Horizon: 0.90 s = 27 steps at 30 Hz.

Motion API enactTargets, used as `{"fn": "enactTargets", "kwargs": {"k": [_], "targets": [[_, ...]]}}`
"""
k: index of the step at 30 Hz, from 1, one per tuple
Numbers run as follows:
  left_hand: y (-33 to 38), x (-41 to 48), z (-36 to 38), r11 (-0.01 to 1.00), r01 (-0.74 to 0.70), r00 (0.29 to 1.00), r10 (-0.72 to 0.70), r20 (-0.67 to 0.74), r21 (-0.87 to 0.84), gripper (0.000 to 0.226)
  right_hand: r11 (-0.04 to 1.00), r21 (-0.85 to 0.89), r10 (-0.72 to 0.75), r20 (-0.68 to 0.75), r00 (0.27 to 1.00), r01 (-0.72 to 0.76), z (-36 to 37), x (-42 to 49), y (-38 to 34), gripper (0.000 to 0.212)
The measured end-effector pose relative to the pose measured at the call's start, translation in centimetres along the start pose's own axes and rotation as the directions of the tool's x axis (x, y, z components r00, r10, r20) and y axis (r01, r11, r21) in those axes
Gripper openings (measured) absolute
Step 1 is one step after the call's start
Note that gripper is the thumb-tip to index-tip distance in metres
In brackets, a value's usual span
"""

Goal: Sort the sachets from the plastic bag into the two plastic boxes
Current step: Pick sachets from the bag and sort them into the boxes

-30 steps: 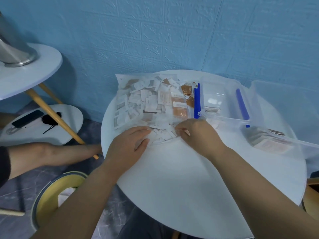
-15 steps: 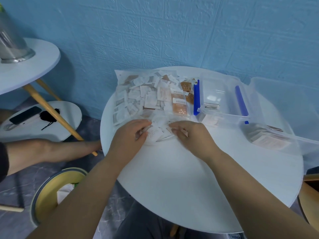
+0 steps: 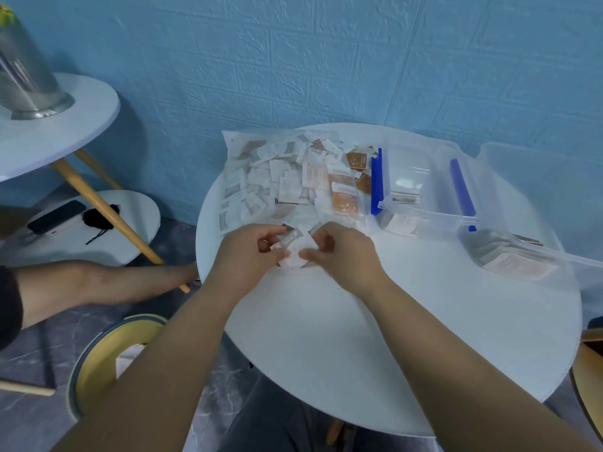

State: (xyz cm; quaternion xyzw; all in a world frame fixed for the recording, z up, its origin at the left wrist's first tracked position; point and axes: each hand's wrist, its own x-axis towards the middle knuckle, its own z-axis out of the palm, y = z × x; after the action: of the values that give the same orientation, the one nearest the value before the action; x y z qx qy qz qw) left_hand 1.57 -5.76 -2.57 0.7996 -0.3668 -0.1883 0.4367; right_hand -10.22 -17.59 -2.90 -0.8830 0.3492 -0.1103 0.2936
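A clear plastic bag (image 3: 261, 177) full of white and brown sachets lies at the back of the round white table (image 3: 391, 337). Just in front of the bag's mouth, my left hand (image 3: 251, 252) and my right hand (image 3: 342, 252) together pinch a small bunch of white sachets (image 3: 295, 251). To the right stands a clear plastic box with blue clips (image 3: 421, 187) holding a few sachets. A second clear box (image 3: 509, 259) at the far right holds a layer of pale sachets.
A clear lid (image 3: 538, 177) lies behind the right box. Left of the table stand a smaller two-tier white table (image 3: 65, 138) with a metal vessel (image 3: 26, 83) and a phone (image 3: 55, 216). Another person's arm (image 3: 98, 282) reaches in low at left. A yellow stool (image 3: 107, 357) stands below.
Both hands have drawn back from the bag's mouth toward me and come together, lifting a few white sachets off the table between the fingers.
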Motion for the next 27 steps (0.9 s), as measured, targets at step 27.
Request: {"fn": "enactTargets", "kwargs": {"k": [27], "targets": [[0.7, -1.8, 1.8, 0.98, -0.104, 0.977, 0.068, -0.201, -0.17, 0.028, 0.753, 0.657, -0.023, 0.047, 0.999, -0.013, -1.1, -1.0, 0.9, 0.022]]}}
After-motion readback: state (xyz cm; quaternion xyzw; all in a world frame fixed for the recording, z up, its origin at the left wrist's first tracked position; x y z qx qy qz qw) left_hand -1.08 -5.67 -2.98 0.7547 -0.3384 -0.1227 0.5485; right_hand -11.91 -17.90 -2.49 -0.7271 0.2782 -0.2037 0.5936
